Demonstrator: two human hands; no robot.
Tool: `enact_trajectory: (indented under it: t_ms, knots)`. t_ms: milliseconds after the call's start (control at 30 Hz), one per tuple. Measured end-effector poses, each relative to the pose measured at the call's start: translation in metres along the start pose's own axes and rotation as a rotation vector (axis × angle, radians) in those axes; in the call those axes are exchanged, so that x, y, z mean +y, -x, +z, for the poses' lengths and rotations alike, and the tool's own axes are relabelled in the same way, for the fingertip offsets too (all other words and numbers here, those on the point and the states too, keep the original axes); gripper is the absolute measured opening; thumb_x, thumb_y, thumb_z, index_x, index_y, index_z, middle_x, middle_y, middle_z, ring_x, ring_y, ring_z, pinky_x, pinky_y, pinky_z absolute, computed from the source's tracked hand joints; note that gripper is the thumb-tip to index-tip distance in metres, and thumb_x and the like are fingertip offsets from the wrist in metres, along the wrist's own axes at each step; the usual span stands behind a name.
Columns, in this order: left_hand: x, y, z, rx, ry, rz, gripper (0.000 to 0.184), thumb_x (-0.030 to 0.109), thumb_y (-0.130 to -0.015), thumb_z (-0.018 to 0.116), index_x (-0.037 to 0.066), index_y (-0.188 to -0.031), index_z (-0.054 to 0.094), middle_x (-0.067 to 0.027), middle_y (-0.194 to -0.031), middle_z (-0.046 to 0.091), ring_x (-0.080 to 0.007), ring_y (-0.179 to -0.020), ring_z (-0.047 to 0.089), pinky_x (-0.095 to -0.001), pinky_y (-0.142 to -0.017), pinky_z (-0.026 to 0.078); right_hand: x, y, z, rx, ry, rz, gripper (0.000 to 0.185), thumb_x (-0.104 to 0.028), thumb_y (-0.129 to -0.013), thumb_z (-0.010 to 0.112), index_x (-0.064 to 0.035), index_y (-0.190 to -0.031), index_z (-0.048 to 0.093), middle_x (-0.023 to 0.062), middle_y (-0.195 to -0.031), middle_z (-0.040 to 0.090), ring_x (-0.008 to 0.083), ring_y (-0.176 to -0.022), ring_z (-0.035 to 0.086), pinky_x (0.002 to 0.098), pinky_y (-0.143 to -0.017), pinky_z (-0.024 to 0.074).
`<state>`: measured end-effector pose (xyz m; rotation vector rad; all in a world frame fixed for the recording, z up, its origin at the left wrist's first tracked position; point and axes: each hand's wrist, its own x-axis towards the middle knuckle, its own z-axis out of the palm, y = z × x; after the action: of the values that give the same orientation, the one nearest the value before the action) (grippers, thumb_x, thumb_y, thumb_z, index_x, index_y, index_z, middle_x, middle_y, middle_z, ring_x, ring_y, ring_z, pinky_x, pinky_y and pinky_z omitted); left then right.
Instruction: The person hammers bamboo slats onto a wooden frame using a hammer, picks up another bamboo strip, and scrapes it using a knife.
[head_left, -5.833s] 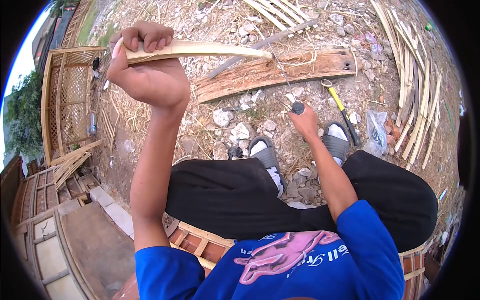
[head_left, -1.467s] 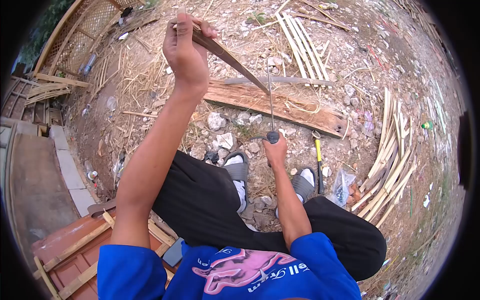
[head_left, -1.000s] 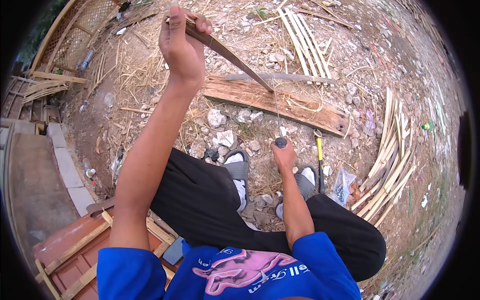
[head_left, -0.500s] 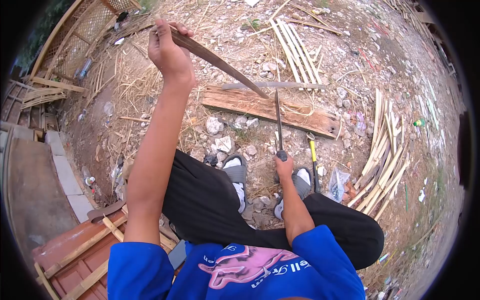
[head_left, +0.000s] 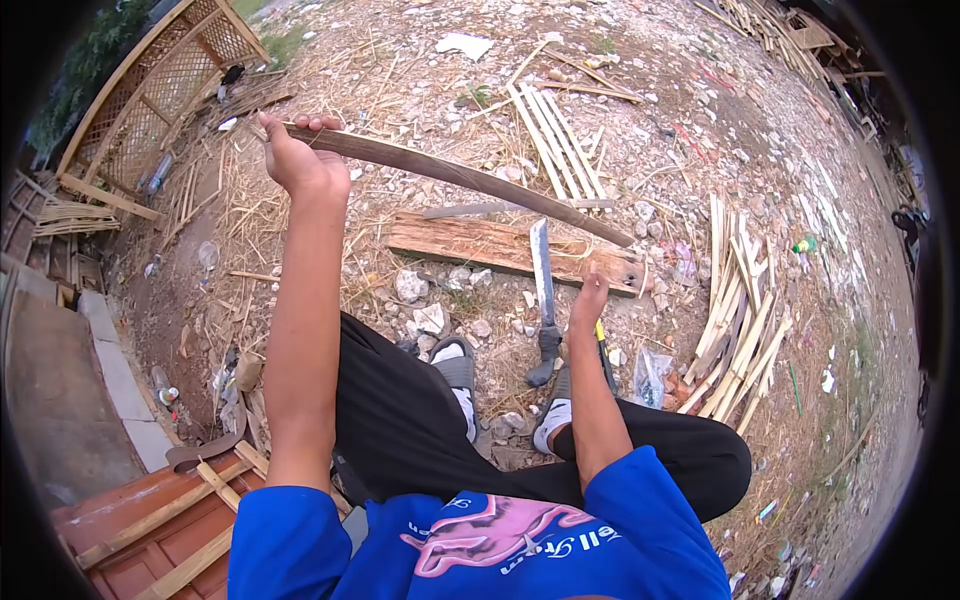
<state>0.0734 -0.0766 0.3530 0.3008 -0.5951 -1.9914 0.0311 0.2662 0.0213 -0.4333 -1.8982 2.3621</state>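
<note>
My left hand (head_left: 308,165) is wrapped round one end of a long brown wooden strip (head_left: 455,172), which slants down to the right above a rough plank (head_left: 470,243) on the ground. The machete (head_left: 541,275), with a dark handle, stands blade up between my feet, its tip near the plank. To the right of the machete is my right hand (head_left: 590,300), off the handle, with nothing seen in it; how its fingers are set is hard to make out. Behind that hand, partly hidden, lies a yellow and black tool (head_left: 600,335).
Pale strips lie in a row (head_left: 556,140) beyond the plank and in a pile (head_left: 740,310) at the right. A clear plastic bag (head_left: 652,375) sits near my right foot. Stones and straw cover the ground. A lattice panel (head_left: 165,85) is at the upper left.
My right hand has let go of the machete and moved up and right. The strip's far end has swung right, away from the blade, and my left hand is lower and further left.
</note>
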Motion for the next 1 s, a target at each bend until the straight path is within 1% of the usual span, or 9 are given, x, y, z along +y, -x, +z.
enact_trajectory:
  t_ms: [133,367,433,467,567,600,700,833,1000]
  knots:
    - [-0.003,-0.005,-0.005,0.058,-0.024,-0.027,0.030,0.035,-0.102,0.044,0.006,-0.101,0.039,-0.0057,-0.080,0.046,-0.0158,-0.068,0.046,-0.0347,-0.067,0.050,-0.136,0.012,0.025,-0.142,-0.763,0.274,0.048,-0.045,-0.091,0.061,-0.0128,-0.124,0.050,0.0075,-0.100,0.060,0.0175,-0.091,0.058,0.0278,-0.078,0.0450]
    - [-0.019,-0.027,-0.024,0.025,-0.062,-0.183,0.030,0.023,-0.096,0.057,0.008,-0.112,0.037,-0.0095,-0.095,0.050,-0.0201,-0.078,0.055,-0.0414,-0.079,0.053,-0.171,-0.007,0.008,-0.061,-0.669,0.186,0.026,-0.033,-0.090,0.065,-0.0151,-0.108,0.059,0.0028,-0.086,0.061,0.0123,-0.071,0.055,0.0270,-0.064,0.0479]
    - [-0.025,-0.021,-0.018,-0.038,-0.174,-0.176,0.037,0.015,-0.092,0.063,0.007,-0.114,0.035,-0.0125,-0.104,0.049,-0.0231,-0.087,0.059,-0.0430,-0.084,0.053,-0.177,-0.008,0.007,-0.027,-0.691,0.182,0.026,-0.028,-0.091,0.064,-0.0135,-0.112,0.059,0.0022,-0.083,0.060,0.0124,-0.069,0.055,0.0253,-0.063,0.0478]
    - [-0.027,-0.018,-0.017,-0.028,-0.211,-0.156,0.061,0.010,-0.084,0.069,0.006,-0.128,0.026,-0.0164,-0.121,0.045,-0.0315,-0.109,0.055,-0.0498,-0.094,0.047,-0.177,-0.009,0.005,-0.012,-0.691,0.165,0.027,-0.028,-0.091,0.064,-0.0132,-0.113,0.059,0.0022,-0.083,0.059,0.0124,-0.069,0.055,0.0253,-0.063,0.0480]
    - [-0.021,0.018,0.011,0.082,-0.750,-0.077,0.085,0.014,-0.084,0.070,0.008,-0.141,0.007,-0.0190,-0.135,0.037,-0.0355,-0.122,0.046,-0.0533,-0.104,0.037,-0.193,0.001,0.009,0.057,-0.660,0.108,0.028,-0.024,-0.091,0.064,-0.0102,-0.115,0.059,0.0032,-0.083,0.060,0.0123,-0.070,0.055,0.0257,-0.063,0.0489]
    - [-0.031,0.024,0.008,0.092,-0.996,0.099,0.087,0.018,-0.083,0.071,0.010,-0.147,0.013,-0.0206,-0.140,0.037,-0.0358,-0.129,0.040,-0.0502,-0.110,0.030,-0.199,0.005,0.012,0.085,-0.626,0.074,0.027,-0.023,-0.091,0.064,-0.0096,-0.114,0.059,0.0036,-0.084,0.060,0.0123,-0.070,0.055,0.0258,-0.063,0.0489]
    - [-0.039,0.045,0.000,-0.707,-1.360,0.519,0.060,0.022,-0.084,0.070,0.009,-0.136,0.043,-0.0153,-0.136,0.045,-0.0310,-0.128,0.044,-0.0425,-0.110,0.031,-0.222,0.021,0.025,0.114,-0.505,-0.064,0.024,-0.019,-0.092,0.062,-0.0053,-0.111,0.059,0.0059,-0.085,0.062,0.0156,-0.068,0.061,0.0267,-0.063,0.0528]
    - [-0.065,0.105,0.000,-1.503,-1.377,0.725,0.060,0.023,-0.079,0.072,0.009,-0.132,0.048,-0.0129,-0.134,0.050,-0.0319,-0.125,0.046,-0.0446,-0.105,0.037,-0.231,0.041,0.043,0.030,-0.306,-0.336,0.022,-0.017,-0.094,0.061,-0.0005,-0.108,0.058,0.0100,-0.087,0.064,0.0191,-0.067,0.067,0.0274,-0.063,0.0569]
    - [-0.088,0.145,-0.006,-1.456,-1.312,0.686,0.063,0.026,-0.078,0.073,0.009,-0.133,0.047,-0.0131,-0.131,0.052,-0.0326,-0.124,0.048,-0.0459,-0.101,0.040,-0.242,0.076,0.065,-0.056,-0.084,-0.540,0.022,-0.016,-0.096,0.059,0.0031,-0.108,0.058,0.0143,-0.093,0.065,0.0184,-0.071,0.069,0.0257,-0.063,0.0566]
